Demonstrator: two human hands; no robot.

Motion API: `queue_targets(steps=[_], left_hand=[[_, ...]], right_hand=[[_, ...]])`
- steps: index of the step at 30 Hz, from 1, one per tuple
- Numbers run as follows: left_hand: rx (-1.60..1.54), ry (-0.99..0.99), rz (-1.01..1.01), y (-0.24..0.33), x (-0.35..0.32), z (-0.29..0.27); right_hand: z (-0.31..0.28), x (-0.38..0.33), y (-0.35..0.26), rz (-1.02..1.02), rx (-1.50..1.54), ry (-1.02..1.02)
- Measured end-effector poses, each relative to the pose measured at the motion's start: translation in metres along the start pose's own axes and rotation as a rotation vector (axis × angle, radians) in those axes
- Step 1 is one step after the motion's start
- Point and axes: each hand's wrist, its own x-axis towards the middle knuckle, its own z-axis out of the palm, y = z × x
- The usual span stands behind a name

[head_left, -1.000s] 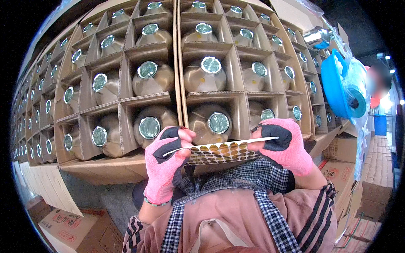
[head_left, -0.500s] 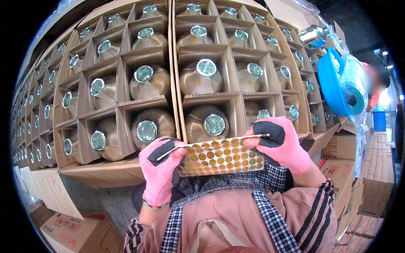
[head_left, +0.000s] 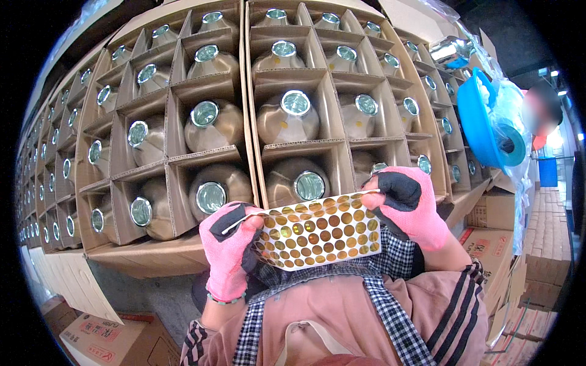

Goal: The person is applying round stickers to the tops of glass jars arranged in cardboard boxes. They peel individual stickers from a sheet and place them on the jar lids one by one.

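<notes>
A white sheet of round gold stickers (head_left: 320, 235) is stretched between my two hands in front of my checked apron. My left hand (head_left: 231, 244), in a pink and black glove with bare fingertips, pinches the sheet's left edge. At its upper right corner, my right hand (head_left: 404, 204) in a matching glove grips it between thumb and fingers. Just beyond the sheet stands a divided carton (head_left: 299, 146) of silvery-brown glass flask liners. The nearest flask liner (head_left: 287, 183) sits in its compartment behind the sheet, and some liners farther back carry a small gold dot.
More divided cartons of liners (head_left: 137, 177) stretch left and right. A blue basin (head_left: 479, 122) and a clear plastic-wrapped roll (head_left: 511, 143) stand at the right, near another person (head_left: 540, 116). Printed cardboard boxes (head_left: 116, 338) lie lower left, with others (head_left: 488, 250) at right.
The sticker sheet has tilted so that more of its face shows, and its lower edge hangs lower. Both hands keep their hold and have shifted only slightly.
</notes>
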Motion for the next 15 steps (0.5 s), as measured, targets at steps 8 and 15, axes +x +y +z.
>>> queue_targets(steps=[8,15], left_hand=[[-0.006,-0.016,0.021,-0.004,0.007,-0.005],[-0.027,0.002,-0.019,-0.006,0.007,-0.004]], right_hand=[[-0.005,0.008,-0.007,0.144,0.028,-0.080],[-0.001,0.014,0.008,-0.277,-0.205,0.058]])
